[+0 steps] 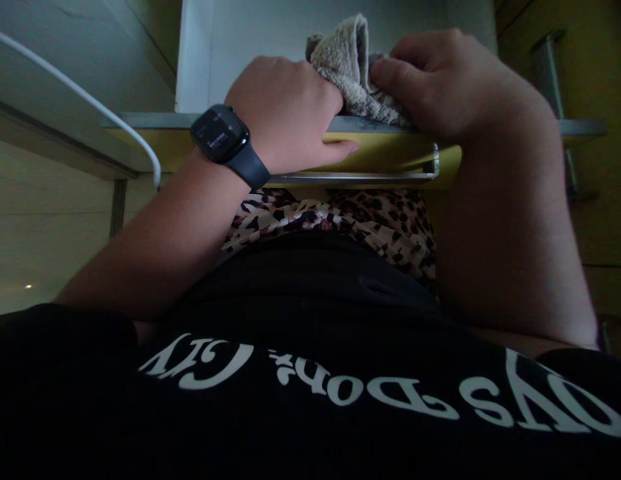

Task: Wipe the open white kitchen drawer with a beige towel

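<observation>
A crumpled grey-brown terry cloth [345, 60] is bunched over the front edge of an open drawer [385, 147]. My right hand [440, 80] is closed on the cloth's right side, with the thumb pressed along it. My left hand [285, 110], with a dark smartwatch [220, 133] at the wrist, grips the drawer front just left of the cloth. Its thumb lies along the yellow outer face. The other fingers curl over the edge to the inside, and their tips are hidden. The left knuckles touch the cloth or come very near it.
The pale drawer interior [260, 30] extends away from me. A metal bar handle [360, 178] runs across the drawer's front, close to my patterned clothing. A white cable [85, 97] hangs at the left. Another cabinet handle [553, 80] is on the right.
</observation>
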### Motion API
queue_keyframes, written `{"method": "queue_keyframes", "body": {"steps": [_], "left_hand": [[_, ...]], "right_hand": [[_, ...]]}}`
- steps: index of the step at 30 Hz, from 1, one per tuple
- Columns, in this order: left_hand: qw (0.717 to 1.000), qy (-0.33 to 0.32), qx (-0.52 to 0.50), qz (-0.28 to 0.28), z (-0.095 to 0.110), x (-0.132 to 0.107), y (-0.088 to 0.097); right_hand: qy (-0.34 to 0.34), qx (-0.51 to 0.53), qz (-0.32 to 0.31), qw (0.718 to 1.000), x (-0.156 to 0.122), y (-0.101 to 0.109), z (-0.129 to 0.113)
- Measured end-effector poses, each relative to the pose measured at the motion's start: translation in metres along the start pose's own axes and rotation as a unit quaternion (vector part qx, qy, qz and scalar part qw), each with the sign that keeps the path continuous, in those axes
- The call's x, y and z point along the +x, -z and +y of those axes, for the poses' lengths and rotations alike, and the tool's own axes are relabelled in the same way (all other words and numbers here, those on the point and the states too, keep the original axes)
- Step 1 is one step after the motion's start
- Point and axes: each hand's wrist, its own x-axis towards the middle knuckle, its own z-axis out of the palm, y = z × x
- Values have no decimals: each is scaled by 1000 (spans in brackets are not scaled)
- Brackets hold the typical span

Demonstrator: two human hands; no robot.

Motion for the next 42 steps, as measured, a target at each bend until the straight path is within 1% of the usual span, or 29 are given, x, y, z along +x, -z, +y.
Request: {"method": "queue_keyframes", "body": {"steps": [15, 21, 28, 34, 42], "left_hand": [[1000, -1, 10, 4, 0, 0, -1], [1000, 6, 12, -3, 1, 0, 0], [1000, -2, 6, 6, 1, 0, -1], [1000, 16, 15, -3, 0, 0, -2], [1000, 18, 10, -11, 1, 0, 0]], "right_hand": [[0, 0, 1, 1000, 0, 1, 0], [9, 12, -2, 1000, -1, 2, -1], [-9, 11, -7, 1000, 0, 1, 0], [-14, 13, -5, 1000, -1, 1, 0], [-5, 10, -7, 1000, 0, 1, 0]]}}
